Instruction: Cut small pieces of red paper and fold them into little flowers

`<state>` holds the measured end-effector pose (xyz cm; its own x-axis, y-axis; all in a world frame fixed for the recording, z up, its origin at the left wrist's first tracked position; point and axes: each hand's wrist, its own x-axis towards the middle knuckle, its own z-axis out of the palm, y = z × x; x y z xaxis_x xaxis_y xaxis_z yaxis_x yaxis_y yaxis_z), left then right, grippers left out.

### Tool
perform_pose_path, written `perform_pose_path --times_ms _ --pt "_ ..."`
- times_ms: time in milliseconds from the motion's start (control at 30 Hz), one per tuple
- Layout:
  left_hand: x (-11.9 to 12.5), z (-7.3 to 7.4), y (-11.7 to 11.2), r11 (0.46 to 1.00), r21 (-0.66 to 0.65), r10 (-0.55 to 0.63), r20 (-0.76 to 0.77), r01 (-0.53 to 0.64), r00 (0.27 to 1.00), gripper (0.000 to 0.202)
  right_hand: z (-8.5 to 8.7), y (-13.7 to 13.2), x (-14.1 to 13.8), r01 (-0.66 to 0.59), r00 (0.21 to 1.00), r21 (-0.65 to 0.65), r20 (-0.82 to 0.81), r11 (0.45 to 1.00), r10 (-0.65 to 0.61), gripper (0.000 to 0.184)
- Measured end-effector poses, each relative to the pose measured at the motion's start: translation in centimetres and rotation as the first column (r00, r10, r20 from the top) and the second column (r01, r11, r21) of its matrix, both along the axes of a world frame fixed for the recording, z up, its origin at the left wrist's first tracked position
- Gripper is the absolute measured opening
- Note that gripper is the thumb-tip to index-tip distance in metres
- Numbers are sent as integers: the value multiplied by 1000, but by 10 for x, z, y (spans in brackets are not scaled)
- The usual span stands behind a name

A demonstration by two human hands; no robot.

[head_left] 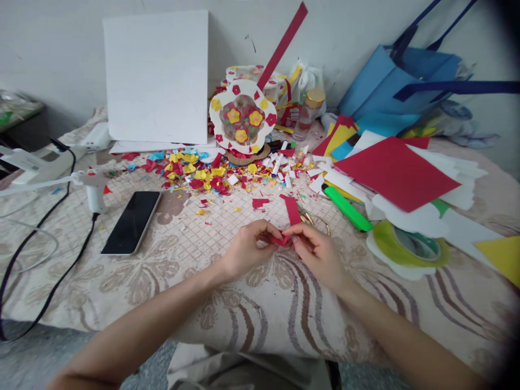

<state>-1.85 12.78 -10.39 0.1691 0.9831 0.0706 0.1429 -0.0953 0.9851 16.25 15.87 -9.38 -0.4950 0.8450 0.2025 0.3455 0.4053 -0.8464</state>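
Between my fingertips is a small piece of red paper [280, 239], low over the front of the patterned cloth. My left hand [251, 248] pinches its left side, and my right hand [319, 252] grips the right side, with the fingers curled. Whether the piece is folded is hard to make out. Just beyond my hands lies a red paper strip [291, 208]. Gold-handled scissors [311, 218] rest beside it, partly hidden behind my right hand.
Coloured paper scraps [199, 173] cover the middle back, before a flower-decorated paper craft [242, 116]. Right are a green utility knife [347, 207], a tape roll [406, 244] and red paper sheets [400, 172]. Left are a phone [132, 222] and a glue gun [94, 189] with trailing cords.
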Motion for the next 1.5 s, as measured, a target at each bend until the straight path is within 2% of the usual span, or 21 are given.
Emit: perform_pose_path --times_ms 167,433,633,733,833,1000,1167,1300,1500 --pt "-2 1 2 999 23 32 49 -33 998 11 0 -1 -1 -4 999 52 -31 999 6 17" --pt "-2 2 1 998 48 33 113 -39 993 12 -3 -1 0 11 998 14 -61 1000 -10 10" --pt "0 7 0 996 63 56 131 -65 990 13 -2 0 0 19 997 76 -73 997 -13 6" --pt "1 7 -1 992 79 83 136 -94 987 12 -2 0 -2 26 996 42 -87 999 -23 7" --pt "2 6 -2 989 76 115 132 -126 985 11 -1 -1 -4 25 991 -45 -132 999 -31 9" --pt "7 0 -1 988 -72 151 260 -137 954 13 -1 -2 -6 14 981 -206 -188 978 -54 9" --pt "11 -1 -2 962 -241 209 348 -128 914 19 -4 -2 -8 20 976 -276 -204 961 -79 10" --pt "13 1 -2 949 -289 239 418 -122 876 28 -7 -2 -10 29 972 -313 -211 949 -99 8" --pt "14 1 -2 934 -334 270 419 -129 867 28 -8 -3 -12 30 961 -362 -246 932 -127 11"
